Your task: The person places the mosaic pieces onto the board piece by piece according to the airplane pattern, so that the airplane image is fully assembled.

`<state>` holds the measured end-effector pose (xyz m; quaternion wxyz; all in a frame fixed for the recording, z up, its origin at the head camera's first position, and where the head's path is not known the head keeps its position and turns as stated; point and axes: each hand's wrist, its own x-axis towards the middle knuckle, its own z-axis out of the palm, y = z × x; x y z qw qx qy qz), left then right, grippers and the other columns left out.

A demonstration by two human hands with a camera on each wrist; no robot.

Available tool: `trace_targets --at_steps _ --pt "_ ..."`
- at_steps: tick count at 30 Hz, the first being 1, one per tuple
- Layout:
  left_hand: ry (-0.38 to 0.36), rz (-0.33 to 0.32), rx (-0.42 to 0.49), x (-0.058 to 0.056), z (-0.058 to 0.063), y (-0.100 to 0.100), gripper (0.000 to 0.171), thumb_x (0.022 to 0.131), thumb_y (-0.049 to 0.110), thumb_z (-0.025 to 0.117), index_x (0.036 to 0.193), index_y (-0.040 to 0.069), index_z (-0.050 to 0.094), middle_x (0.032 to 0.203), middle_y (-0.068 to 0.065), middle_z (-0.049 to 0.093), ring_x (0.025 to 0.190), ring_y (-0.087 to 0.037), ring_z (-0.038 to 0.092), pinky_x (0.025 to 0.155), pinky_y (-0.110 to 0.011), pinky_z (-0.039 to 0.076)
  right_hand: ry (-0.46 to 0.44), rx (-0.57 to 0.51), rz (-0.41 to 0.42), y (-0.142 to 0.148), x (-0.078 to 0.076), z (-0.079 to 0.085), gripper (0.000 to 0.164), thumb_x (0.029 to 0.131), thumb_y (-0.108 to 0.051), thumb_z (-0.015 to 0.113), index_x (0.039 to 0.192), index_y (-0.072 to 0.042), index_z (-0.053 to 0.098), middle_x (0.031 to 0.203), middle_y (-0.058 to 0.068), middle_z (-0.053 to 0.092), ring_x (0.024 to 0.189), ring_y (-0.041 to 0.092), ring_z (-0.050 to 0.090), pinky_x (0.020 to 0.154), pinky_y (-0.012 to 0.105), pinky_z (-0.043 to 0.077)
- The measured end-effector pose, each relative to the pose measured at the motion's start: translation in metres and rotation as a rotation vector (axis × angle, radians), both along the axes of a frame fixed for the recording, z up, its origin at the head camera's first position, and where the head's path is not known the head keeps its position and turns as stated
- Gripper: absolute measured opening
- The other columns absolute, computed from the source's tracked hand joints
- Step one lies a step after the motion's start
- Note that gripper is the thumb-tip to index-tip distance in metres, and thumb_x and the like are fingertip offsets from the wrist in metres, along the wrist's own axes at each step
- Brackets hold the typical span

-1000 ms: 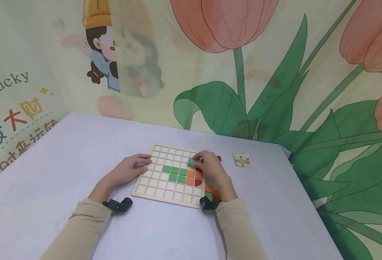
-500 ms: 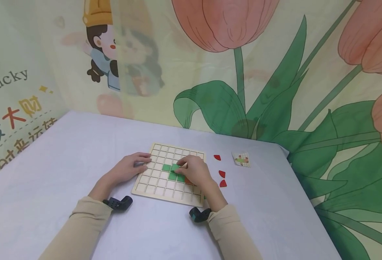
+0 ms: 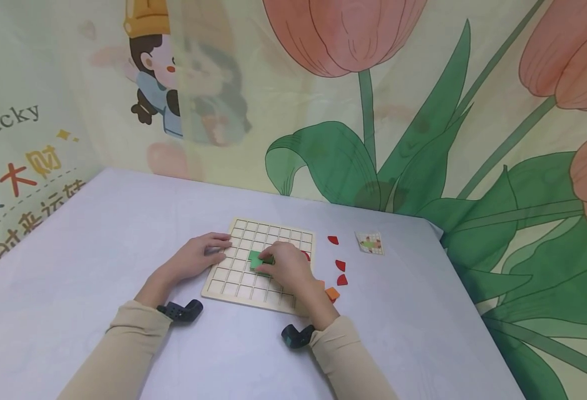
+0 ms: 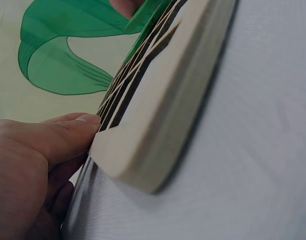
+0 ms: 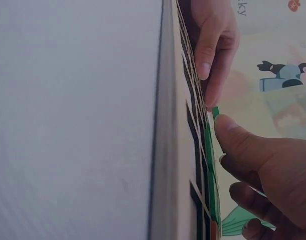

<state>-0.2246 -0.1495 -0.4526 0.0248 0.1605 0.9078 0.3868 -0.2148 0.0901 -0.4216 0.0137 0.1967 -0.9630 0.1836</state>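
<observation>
The pale wooden board with a square grid [image 3: 247, 278] lay flat on the white-covered table [image 3: 123, 222] before you, slightly turned; over its middle was the thin green square tile [image 5: 215, 111], raised at one end above the grid, with flat green square tiles [image 5: 211, 190] beside it, partly hidden by your fingers; near the board's right edge showed a red curved piece [image 3: 306, 255]; past that edge lay an orange square tile [image 3: 332, 293], three red quarter-round pieces [image 3: 340, 265] and a small printed card [image 3: 370, 243].

Your left hand [image 3: 193, 259] was relaxed, fingers nearly straight, thumb apart from them, tips touching the board's left edge; your right hand [image 3: 289, 268] was nearly closed, pinching the raised green tile between thumb and fingertip, the other fingers loosely bent.

Your left hand had kept its place since half a second earlier; your right hand had moved left along the green tiles; the red curved piece and the orange tile, hidden then, had come into view.
</observation>
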Motion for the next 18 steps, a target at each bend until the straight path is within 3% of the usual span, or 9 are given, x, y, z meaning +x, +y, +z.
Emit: trace_targets --at_steps 8,18 --pt "-0.011 -0.003 -0.014 -0.002 -0.001 0.003 0.038 0.094 0.020 0.058 0.130 0.007 0.057 0.146 -0.008 0.046 0.140 -0.037 0.031 0.115 -0.056 0.024 0.014 0.051 -0.022 -0.001 0.003 -0.004 0.030 0.077 -0.044 0.076 0.103 -0.028 0.074 0.100 -0.012 0.067 0.096 0.008 0.062 0.075 0.023 0.053" --pt "-0.008 0.004 -0.015 -0.001 0.001 0.001 0.038 0.094 0.018 0.058 0.130 0.007 0.057 0.146 -0.008 0.046 0.141 -0.036 0.030 0.116 -0.055 0.023 0.016 0.001 -0.025 -0.004 0.004 -0.011 0.029 0.077 -0.043 0.077 0.100 -0.027 0.075 0.098 -0.011 0.060 0.086 0.007 0.058 0.066 0.016 0.047"
